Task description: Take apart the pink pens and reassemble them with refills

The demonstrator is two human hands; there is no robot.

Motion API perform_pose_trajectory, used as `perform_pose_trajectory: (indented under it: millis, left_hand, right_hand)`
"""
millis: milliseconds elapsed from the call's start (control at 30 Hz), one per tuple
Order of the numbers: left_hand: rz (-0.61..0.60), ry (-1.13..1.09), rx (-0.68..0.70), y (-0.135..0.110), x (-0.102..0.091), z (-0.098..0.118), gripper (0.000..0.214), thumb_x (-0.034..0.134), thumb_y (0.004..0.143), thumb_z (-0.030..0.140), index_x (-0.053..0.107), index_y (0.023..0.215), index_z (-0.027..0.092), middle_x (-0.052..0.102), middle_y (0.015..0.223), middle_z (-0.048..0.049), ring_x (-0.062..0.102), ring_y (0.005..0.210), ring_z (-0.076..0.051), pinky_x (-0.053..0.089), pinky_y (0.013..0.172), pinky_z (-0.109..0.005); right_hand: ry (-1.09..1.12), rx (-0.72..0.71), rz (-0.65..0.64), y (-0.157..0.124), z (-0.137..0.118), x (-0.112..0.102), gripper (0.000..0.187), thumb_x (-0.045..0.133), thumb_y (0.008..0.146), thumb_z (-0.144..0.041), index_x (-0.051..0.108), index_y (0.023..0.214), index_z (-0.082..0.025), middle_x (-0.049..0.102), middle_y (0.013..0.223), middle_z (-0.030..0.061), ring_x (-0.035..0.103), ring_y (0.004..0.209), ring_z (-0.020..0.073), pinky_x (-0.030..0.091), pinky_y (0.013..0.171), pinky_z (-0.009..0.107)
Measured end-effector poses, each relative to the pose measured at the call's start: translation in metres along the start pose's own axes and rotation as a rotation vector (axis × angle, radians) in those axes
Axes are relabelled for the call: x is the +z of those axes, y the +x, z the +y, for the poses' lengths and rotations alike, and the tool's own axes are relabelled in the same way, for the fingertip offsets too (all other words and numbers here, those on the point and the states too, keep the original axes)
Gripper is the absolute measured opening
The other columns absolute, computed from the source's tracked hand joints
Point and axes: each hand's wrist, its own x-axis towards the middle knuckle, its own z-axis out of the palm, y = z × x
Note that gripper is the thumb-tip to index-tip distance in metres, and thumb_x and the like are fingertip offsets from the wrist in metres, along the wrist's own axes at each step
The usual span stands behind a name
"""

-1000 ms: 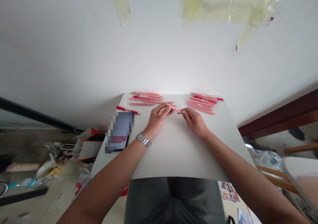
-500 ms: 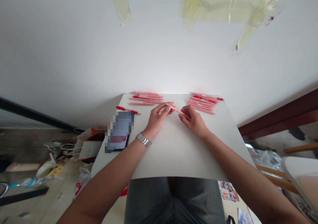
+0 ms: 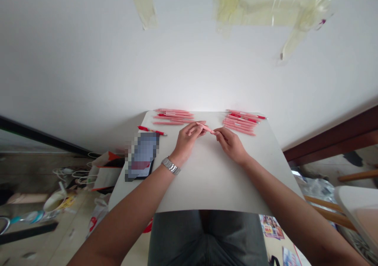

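Note:
A pink pen (image 3: 206,128) slants across the gap between my two hands, over the middle of the white table. My left hand (image 3: 186,140), with a metal-band watch at the wrist, is closed on the pen's upper-left part. At the pen's lower-right end, the fingertips of my right hand (image 3: 232,143) are pinched together; they hide that end. Several pink pens (image 3: 174,117) lie in a row beyond my left hand. Beyond my right hand is another group of pink pens (image 3: 240,125), with red ones among them.
A red pen (image 3: 152,131) lies at the table's left side, above a phone (image 3: 144,156) with a blurred screen. The table (image 3: 206,179) stands against a white wall (image 3: 189,61) with tape strips. Bags (image 3: 106,171) are on the left; a stool (image 3: 357,207) stands at right.
My right hand's grip has shifted on the pen: its fingers were around the lower barrel and now pinch at its end. My left hand stays in place.

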Motion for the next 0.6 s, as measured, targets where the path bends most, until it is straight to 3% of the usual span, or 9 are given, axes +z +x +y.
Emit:
perform_pose_trajectory:
  millis: [267,600]
  left_hand:
    - [0.037,-0.018,-0.008,0.0029,-0.0039,-0.0027,0.032,0.078,0.088,0.048,0.079,0.105,0.02,0.074,0.125,-0.0102,0.071,0.109,-0.022,0.06,0.098,-0.037]
    - [0.067,-0.005,0.005,0.0028,-0.0038,0.0007,0.031,0.076,0.09,0.049,0.079,0.098,0.02,0.074,0.124,-0.0104,0.072,0.109,-0.022,0.059,0.099,-0.036]
  right_hand:
    - [0.002,-0.003,0.029,-0.0004,0.0004,0.0011,0.031,0.047,0.106,-0.05,0.063,0.107,-0.023,0.066,0.093,0.007,0.059,0.079,0.0203,0.048,0.071,0.033]
    - [0.017,-0.006,0.035,0.0001,0.001,0.0018,0.03,0.048,0.106,-0.05,0.063,0.106,-0.023,0.065,0.093,0.007,0.06,0.08,0.0201,0.049,0.07,0.033]
